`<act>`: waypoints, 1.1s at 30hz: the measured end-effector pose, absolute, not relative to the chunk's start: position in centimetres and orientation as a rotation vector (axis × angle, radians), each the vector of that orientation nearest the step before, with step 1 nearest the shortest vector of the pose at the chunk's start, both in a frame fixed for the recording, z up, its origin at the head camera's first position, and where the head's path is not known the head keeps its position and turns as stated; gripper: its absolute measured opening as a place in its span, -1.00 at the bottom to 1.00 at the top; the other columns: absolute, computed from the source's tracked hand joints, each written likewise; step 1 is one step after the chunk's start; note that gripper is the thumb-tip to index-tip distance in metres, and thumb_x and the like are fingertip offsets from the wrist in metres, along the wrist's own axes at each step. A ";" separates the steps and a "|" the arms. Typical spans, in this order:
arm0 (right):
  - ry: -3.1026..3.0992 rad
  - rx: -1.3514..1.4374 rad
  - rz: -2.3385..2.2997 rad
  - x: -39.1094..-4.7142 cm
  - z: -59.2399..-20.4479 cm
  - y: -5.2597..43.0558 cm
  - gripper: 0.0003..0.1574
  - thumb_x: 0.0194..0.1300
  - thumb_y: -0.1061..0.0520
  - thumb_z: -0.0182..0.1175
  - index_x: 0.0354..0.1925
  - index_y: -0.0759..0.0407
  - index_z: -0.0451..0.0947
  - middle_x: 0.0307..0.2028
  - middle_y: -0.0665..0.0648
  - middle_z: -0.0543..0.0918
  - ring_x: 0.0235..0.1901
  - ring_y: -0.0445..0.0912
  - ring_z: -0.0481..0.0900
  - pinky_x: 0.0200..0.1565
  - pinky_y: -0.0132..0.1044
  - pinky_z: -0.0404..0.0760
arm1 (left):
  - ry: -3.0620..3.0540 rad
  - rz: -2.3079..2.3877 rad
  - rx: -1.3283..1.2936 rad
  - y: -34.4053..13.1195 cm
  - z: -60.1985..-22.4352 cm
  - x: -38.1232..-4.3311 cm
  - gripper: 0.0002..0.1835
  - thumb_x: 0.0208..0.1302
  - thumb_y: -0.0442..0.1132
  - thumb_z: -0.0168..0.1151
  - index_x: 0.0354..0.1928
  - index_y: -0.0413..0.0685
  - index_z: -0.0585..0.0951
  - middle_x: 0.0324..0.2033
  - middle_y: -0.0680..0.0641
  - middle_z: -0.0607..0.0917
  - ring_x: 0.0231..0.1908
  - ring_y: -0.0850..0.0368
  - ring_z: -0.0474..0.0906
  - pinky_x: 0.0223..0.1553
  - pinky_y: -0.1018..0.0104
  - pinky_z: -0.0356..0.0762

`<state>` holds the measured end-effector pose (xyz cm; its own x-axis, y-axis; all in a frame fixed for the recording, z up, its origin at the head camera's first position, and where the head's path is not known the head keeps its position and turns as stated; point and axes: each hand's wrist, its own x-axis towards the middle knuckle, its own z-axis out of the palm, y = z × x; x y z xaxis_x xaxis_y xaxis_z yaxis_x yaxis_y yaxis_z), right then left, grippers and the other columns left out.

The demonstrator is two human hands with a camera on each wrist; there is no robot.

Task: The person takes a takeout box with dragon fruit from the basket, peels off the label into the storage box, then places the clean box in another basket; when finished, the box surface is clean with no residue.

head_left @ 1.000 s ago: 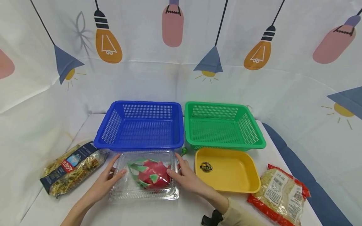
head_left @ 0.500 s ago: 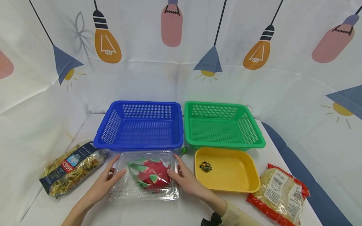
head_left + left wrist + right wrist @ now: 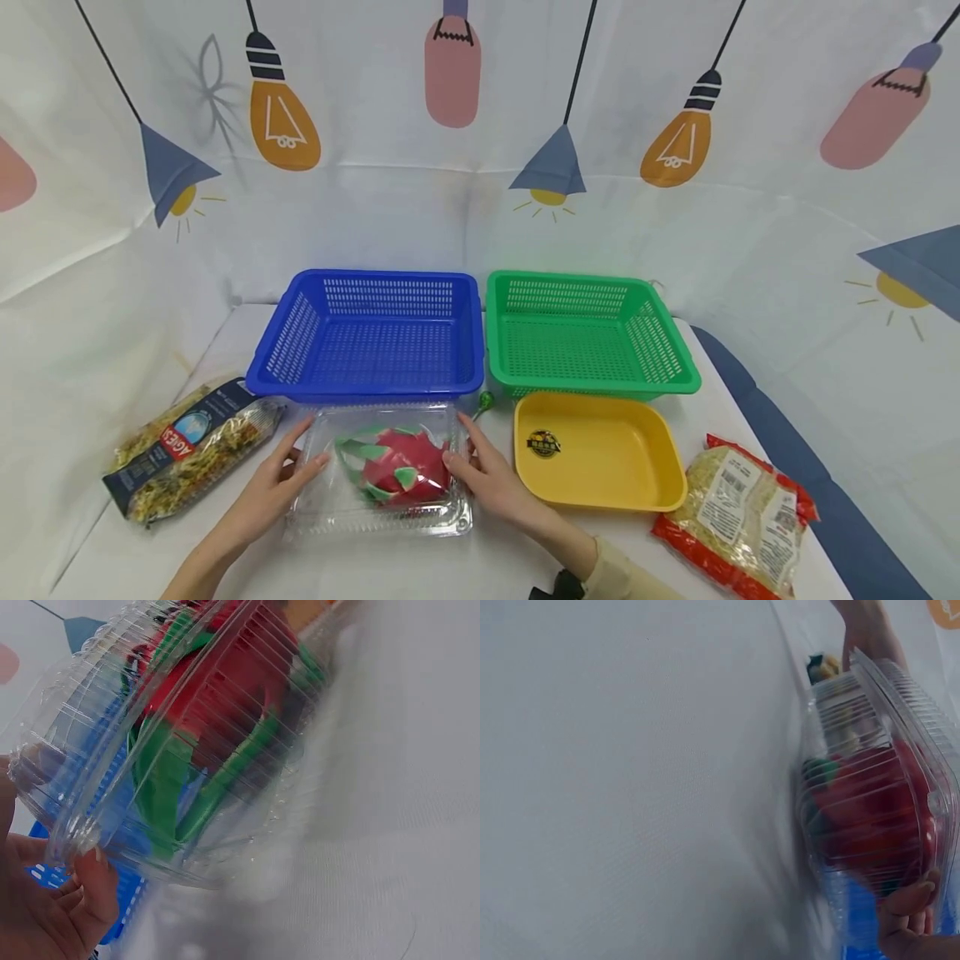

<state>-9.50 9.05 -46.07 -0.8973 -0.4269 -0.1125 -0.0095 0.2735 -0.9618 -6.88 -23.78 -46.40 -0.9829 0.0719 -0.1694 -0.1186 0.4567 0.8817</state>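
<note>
A clear plastic clamshell container (image 3: 322,512), its lid down, lies in the front middle of the head view. Inside it is a red dragon fruit (image 3: 412,467) with green leafy scales. My left hand (image 3: 273,483) grips the container's left side, and in the left wrist view its thumb (image 3: 96,881) presses at the corner of the rim. On the opposite side my right hand (image 3: 495,483) holds the edge between thumb and fingers, as the right wrist view also shows at the near corner. The fingers under the rim are partly hidden.
Behind the container stand a blue basket (image 3: 367,392) and a green basket (image 3: 592,387). A yellow tray (image 3: 600,467) is to the right, beside a red-edged bag (image 3: 738,517). A pasta bag (image 3: 195,450) lies left. A small green-ended item (image 3: 486,401) pokes out beyond the right hand.
Both hands keep their hold on the container's sides. Only a slight shift of the whole head view shows.
</note>
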 end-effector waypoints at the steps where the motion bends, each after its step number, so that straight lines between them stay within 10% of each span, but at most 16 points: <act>1: 2.197 -0.384 -1.656 -9.4 -46.0 9.1 -0.13 0.51 -0.05 0.08 0.59 -0.02 -0.06 -0.10 0.18 0.47 -0.26 -0.13 0.50 -0.27 -0.35 0.55 | 2.514 1.553 -0.045 -23.7 -46.3 -6.8 -0.22 0.49 -0.06 0.13 0.58 -0.05 0.00 -0.24 -0.12 0.36 -0.55 0.30 0.23 -0.54 0.33 0.33; 14: 2.185 -0.366 -1.662 -8.5 -43.3 11.2 -0.16 0.52 -0.01 0.07 0.59 -0.03 -0.05 -0.20 0.13 0.35 -0.31 -0.13 0.50 -0.39 -0.43 0.47 | 2.431 1.697 0.086 -22.5 -43.4 -5.3 -0.29 0.50 -0.23 0.10 0.57 -0.08 0.05 -0.21 -0.14 0.36 -0.53 0.30 0.38 -0.71 0.18 0.51; 22: 2.200 -0.386 -1.631 -8.4 -41.0 13.3 -0.15 0.53 0.00 0.04 0.59 0.12 -0.06 0.00 0.25 0.39 0.21 0.26 0.51 -0.08 -0.22 0.65 | 2.429 1.768 0.144 -20.5 -41.7 -4.7 -0.29 0.47 -0.28 0.14 0.55 -0.12 0.09 -0.27 -0.11 0.38 -0.57 0.32 0.39 -0.71 0.19 0.51; 33: 2.270 -0.383 -1.565 -8.8 -38.5 16.6 -0.19 0.54 -0.02 0.04 0.59 -0.04 -0.03 0.16 0.32 0.40 -0.14 0.01 0.49 -0.32 -0.36 0.48 | 2.398 1.835 0.164 -17.6 -40.1 -4.9 -0.26 0.44 -0.26 0.19 0.56 0.05 0.11 -0.19 -0.16 0.30 -0.49 0.29 0.47 -0.67 0.21 0.53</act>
